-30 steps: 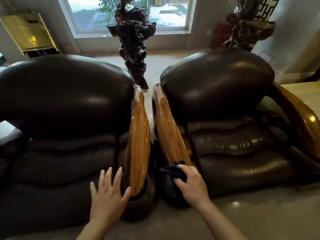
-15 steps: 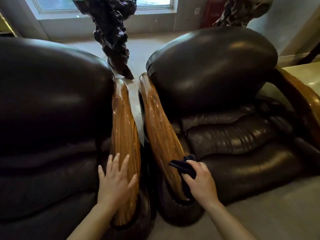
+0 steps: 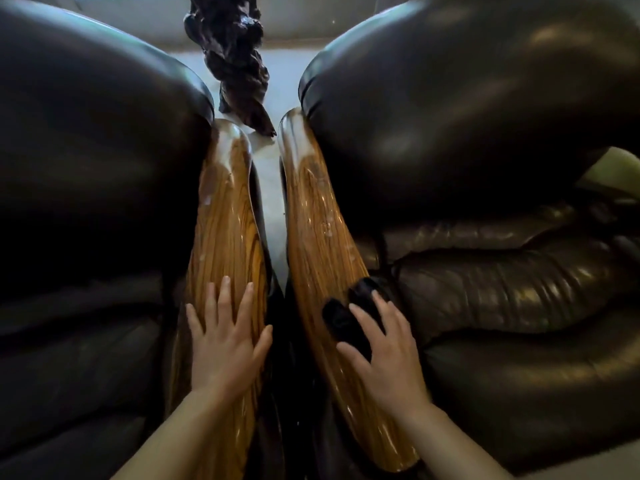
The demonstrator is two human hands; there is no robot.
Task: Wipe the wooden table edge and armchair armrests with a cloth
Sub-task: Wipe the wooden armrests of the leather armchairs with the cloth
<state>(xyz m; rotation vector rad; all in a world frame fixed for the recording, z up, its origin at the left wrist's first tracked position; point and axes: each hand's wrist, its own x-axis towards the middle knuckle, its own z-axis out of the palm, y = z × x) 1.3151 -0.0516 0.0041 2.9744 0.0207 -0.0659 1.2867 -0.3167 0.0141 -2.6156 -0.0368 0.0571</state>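
Two dark leather armchairs stand side by side, each with a glossy wooden armrest facing the narrow gap between them. My left hand lies flat, fingers spread, on the left chair's armrest. My right hand presses a dark cloth onto the right chair's armrest, about halfway along it. The cloth bulges out ahead of my fingers. Whitish smears show near the far ends of both armrests.
A dark gnarled wood sculpture stands on the pale floor just beyond the gap. The left chair's back and the right chair's back bulge high on either side. The right chair's seat cushions lie beside my right hand.
The view has closed in and tilted down over the armrests. My right hand has slid the cloth farther up the right armrest. My left hand has settled flat on the left armrest.
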